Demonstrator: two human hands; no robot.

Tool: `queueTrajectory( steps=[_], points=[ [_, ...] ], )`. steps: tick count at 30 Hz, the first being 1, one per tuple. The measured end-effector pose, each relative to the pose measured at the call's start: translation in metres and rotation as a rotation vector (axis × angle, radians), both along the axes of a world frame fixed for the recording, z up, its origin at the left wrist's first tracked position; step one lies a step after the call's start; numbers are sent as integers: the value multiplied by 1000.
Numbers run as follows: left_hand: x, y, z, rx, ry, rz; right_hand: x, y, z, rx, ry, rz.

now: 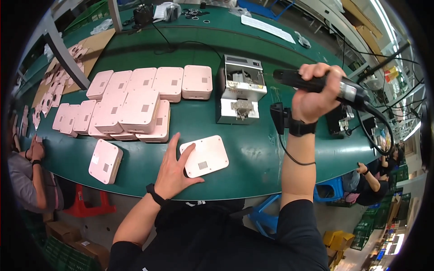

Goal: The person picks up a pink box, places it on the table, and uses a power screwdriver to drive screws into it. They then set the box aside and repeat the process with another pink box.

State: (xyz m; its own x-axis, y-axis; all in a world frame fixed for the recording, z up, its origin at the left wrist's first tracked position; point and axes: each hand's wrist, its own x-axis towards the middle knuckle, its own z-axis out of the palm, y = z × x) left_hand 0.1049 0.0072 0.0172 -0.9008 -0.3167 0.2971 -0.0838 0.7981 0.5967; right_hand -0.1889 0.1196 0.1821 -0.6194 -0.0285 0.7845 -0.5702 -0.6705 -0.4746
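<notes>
My left hand (174, 170) reaches round the left edge of a flat, pale pink plastic case (210, 153) lying on the green table. One finger rests on its top face, and the thumb is at its near left corner. Raised on the right, my right hand (318, 88) is wrapped round a black electric screwdriver (348, 91). Its thin tip points left at the silver and black screw feeder (242, 86), close to the feeder's right side. I cannot tell whether they touch. The case has a slotted vent and small corner holes.
Stacked pink cases (140, 106) fill the left middle of the table, with a single case (105, 161) nearer its front edge. Flat pink parts (56, 83) lie on cardboard at far left. A screwdriver cable (384, 149) loops at right. Other people sit at both sides.
</notes>
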Motion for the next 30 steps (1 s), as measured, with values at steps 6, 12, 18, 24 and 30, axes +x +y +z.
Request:
queueTrajectory(
  steps=[6,12,18,24,30],
  points=[
    [-5,-14,-2,218,-95,-78,-1,-19,-25,277,-79,-85],
    [-47,-22,-7,272,-83,-194,30,8,-16,229,-241,165],
    [-88,-22,-6,221,-92,-294,16,-4,-35,388,-242,140],
    [-88,-13,-10,228,-92,-254,6,-18,-48,531,-258,86],
    [-85,-13,-12,228,-92,-199,27,9,-46,533,-307,182]
  ],
)
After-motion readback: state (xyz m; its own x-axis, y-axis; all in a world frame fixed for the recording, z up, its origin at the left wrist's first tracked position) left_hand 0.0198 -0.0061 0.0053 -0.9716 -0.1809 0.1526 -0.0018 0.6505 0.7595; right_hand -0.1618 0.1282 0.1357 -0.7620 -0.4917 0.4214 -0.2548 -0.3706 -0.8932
